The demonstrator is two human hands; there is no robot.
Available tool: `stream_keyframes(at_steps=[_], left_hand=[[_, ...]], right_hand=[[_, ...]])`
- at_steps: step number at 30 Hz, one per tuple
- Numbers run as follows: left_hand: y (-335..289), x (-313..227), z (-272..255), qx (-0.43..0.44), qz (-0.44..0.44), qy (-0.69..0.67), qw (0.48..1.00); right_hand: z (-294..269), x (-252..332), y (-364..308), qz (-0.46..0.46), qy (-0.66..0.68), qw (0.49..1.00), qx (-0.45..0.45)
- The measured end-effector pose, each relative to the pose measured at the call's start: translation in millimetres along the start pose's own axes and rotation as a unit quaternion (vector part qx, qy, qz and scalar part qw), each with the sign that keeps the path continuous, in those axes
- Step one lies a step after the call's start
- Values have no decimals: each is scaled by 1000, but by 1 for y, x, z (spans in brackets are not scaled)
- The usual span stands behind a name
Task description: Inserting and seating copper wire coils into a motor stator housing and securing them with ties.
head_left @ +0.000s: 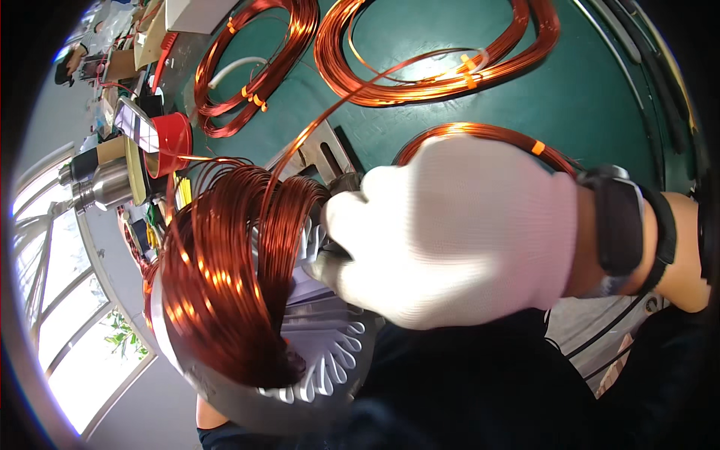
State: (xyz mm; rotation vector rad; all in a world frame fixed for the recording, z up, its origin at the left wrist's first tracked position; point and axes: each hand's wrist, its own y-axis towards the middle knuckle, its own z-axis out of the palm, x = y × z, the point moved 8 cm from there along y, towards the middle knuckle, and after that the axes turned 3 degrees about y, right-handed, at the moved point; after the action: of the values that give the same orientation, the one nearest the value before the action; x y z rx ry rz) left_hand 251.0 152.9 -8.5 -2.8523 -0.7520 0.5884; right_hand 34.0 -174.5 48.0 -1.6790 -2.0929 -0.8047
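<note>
Gloved R hand (450,232): fingers curled, can't tell if clamped on anything. Wire coil (217,277) sits just L of fingertips, bulging over L edge of stator (247,401).

The wire bundle (217,277) is glossy, copper-toned metal; the grey ring (225,391) looks duller, smooth metal. The glove (457,217) is matt, ribbed cloth. The tabletop (592,97) has a smooth sheen.
</note>
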Motion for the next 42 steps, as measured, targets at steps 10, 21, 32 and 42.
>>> stream_keyframes(at_steps=[10,21,32,42], left_hand=[[24,-22,16,-19,64,16,998],[21,-24,53,-105,74,-43,991],[37,-75,0,-317,66,-164,932],[46,-82,3,-270,65,-155,948]], right_hand=[[-54,-4,-87,110,-73,987,-95],[-181,-15,-129,258,-137,916,-275],[-237,-122,41,291,-311,890,-166],[-121,-46,-209,445,-181,843,-243]])
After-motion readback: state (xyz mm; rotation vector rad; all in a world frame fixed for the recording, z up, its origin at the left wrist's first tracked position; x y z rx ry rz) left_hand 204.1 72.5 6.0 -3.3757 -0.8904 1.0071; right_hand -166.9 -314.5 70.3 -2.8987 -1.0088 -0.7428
